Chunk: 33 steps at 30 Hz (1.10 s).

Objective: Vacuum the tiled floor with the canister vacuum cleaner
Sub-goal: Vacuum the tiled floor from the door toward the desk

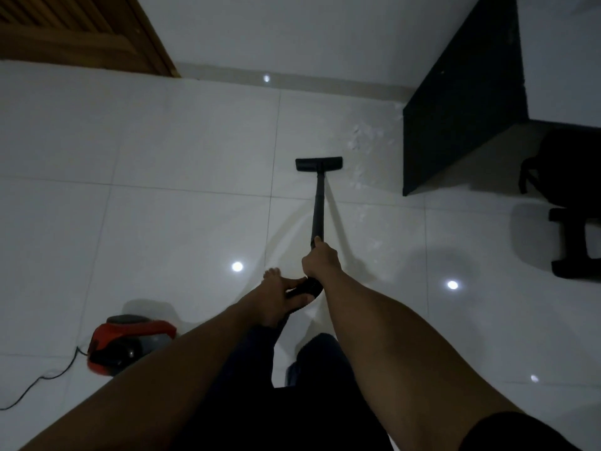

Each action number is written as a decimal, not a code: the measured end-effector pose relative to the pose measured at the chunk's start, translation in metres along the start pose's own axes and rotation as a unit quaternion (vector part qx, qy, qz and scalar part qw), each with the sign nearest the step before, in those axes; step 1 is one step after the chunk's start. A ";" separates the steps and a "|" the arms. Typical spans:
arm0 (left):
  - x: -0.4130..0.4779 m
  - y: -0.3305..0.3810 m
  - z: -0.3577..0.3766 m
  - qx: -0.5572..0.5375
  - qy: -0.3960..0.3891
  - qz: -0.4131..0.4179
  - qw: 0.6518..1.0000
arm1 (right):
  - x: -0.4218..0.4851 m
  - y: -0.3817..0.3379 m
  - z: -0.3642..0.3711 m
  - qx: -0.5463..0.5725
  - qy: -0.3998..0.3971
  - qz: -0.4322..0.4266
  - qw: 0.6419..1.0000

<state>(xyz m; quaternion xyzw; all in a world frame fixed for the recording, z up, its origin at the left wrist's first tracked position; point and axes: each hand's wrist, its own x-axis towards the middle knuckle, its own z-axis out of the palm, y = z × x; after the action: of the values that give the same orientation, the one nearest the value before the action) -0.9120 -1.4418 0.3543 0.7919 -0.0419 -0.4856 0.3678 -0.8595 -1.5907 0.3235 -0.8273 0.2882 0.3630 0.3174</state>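
Now R hand [320, 259] grips vac wand [318, 203].

— What surface is shown?
— A floor [162, 141] of large, glossy white tiles is shown, divided by thin grout lines [274, 141]. Small bright spots of light [237, 266] are reflected in it.
— What is set on it?
— A black floor nozzle [318, 164] is laid flat near the middle. White scraps [361, 138] are scattered just beyond it and to its right. A red canister [126, 345] is placed at the lower left, with a black cord [42, 379] trailed from it. A dark cabinet [461, 118] is stood at the upper right, and a black footed base [572, 245] nearer.
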 end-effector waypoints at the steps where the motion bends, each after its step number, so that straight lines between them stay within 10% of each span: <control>1: 0.004 0.005 -0.017 -0.006 0.003 0.013 1.000 | 0.008 -0.014 -0.002 0.013 0.010 0.008 1.000; 33: 0.174 0.156 -0.210 -0.006 0.055 -0.013 0.998 | 0.204 -0.176 -0.172 0.097 -0.025 0.043 0.994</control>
<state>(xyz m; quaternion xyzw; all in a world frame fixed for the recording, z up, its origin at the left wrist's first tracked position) -0.6071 -1.5148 0.3773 0.8158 -0.0083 -0.4460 0.3681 -0.5466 -1.6561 0.3111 -0.7701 0.3493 0.3673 0.3873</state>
